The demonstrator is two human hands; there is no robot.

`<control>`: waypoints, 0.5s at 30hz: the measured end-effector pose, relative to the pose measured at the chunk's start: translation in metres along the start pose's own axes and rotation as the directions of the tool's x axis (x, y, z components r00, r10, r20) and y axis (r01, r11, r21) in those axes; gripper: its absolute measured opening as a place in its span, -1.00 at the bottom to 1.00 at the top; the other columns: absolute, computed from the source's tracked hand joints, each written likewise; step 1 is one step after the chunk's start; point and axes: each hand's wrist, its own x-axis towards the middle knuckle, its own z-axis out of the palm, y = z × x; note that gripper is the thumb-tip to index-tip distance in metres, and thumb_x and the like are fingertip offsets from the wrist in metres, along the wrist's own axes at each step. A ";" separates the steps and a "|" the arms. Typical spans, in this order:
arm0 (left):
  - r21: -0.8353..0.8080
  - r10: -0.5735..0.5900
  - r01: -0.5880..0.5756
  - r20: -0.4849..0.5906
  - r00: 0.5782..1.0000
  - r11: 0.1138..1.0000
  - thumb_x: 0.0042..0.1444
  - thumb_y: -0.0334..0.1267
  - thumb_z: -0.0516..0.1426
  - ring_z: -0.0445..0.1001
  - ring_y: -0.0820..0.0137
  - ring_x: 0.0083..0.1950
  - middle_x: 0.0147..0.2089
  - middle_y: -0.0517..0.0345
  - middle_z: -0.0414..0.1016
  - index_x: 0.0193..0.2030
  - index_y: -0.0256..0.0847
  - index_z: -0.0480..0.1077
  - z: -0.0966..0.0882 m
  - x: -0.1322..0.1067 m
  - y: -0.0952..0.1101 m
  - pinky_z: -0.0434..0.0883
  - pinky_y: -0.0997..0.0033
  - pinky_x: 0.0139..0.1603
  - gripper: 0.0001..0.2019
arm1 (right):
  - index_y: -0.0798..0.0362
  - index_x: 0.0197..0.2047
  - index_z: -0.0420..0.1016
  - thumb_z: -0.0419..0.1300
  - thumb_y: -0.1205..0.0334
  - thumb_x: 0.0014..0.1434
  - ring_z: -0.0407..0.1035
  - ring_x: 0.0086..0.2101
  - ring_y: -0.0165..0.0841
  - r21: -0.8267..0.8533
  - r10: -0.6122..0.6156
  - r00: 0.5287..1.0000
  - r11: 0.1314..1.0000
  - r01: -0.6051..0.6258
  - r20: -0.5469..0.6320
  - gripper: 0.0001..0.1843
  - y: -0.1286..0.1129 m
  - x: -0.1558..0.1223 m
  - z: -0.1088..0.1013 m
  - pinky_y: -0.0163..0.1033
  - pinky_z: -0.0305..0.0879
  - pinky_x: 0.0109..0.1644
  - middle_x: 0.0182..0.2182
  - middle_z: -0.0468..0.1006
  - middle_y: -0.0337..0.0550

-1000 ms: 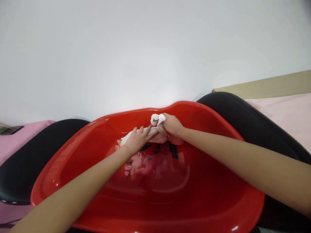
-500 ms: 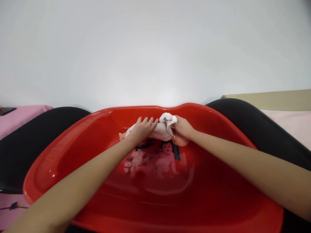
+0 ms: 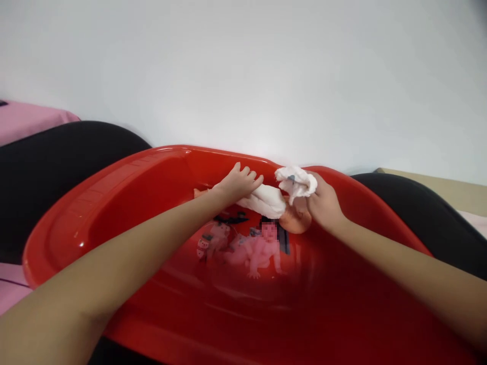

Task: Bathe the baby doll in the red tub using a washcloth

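"In the head camera's view, how's the right hand (image 3: 327, 205)?"

"Closed around a crumpled white cloth (image 3: 297, 181), at one o'clock in the glossy red plastic tub (image 3: 129, 197)."

"And the left hand (image 3: 240, 183)?"

"Fingers half bent, slightly apart, over the flesh-coloured doll in a white wrap (image 3: 266, 201). I can't tell whether it grips."

"The doll?"

"Lying at twelve o'clock, rounded bare end towards three."

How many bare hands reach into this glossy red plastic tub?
2: the bare left hand over the white-clothed doll, the bare right hand gripping a crumpled white cloth. None appears hidden.
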 end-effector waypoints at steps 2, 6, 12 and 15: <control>-0.025 -0.002 0.002 -0.005 1.000 1.000 0.37 -0.38 0.03 0.50 0.05 0.00 -0.04 -0.18 0.58 0.18 -0.32 0.45 0.004 0.001 -0.005 0.27 -0.13 0.15 -0.68 | 0.05 0.35 0.34 0.06 0.16 0.39 0.29 0.31 -0.06 -0.146 -0.294 0.955 0.944 0.296 0.034 -0.50 -0.022 0.001 0.005 0.09 0.23 0.38 0.35 0.35 0.14; -0.043 -0.003 0.004 0.019 1.000 0.999 0.38 -0.35 0.04 0.50 0.04 0.03 -0.02 -0.15 0.59 0.12 -0.33 0.48 0.008 -0.003 -0.015 0.24 -0.15 0.20 -0.72 | 0.05 0.33 0.37 0.02 0.40 0.40 0.11 0.42 -0.15 -0.246 -0.681 0.562 0.510 0.824 0.470 -0.52 -0.047 0.000 0.054 0.16 0.00 0.51 0.42 0.27 0.01; -0.019 0.082 -0.082 -0.016 0.997 0.996 0.24 -0.16 0.28 0.45 0.06 0.08 0.05 -0.16 0.58 0.25 -0.32 0.39 0.009 -0.007 -0.025 0.22 -0.10 0.22 -0.51 | 0.09 0.32 0.39 -0.11 0.47 0.44 0.12 0.42 -0.28 0.087 -0.667 0.151 0.309 0.947 0.729 -0.51 -0.040 0.007 0.146 0.02 -0.06 0.56 0.38 0.33 0.00; -0.005 0.064 -0.064 -0.014 0.998 0.998 0.22 -0.13 0.31 0.44 0.07 0.09 0.04 -0.14 0.58 0.24 -0.31 0.39 0.011 -0.006 -0.025 0.22 -0.08 0.23 -0.48 | 0.27 0.35 0.32 -0.13 0.44 0.46 0.06 0.44 -0.19 0.177 -0.676 0.098 0.327 0.928 0.730 -0.52 -0.050 0.019 0.173 0.09 -0.16 0.56 0.39 0.29 0.16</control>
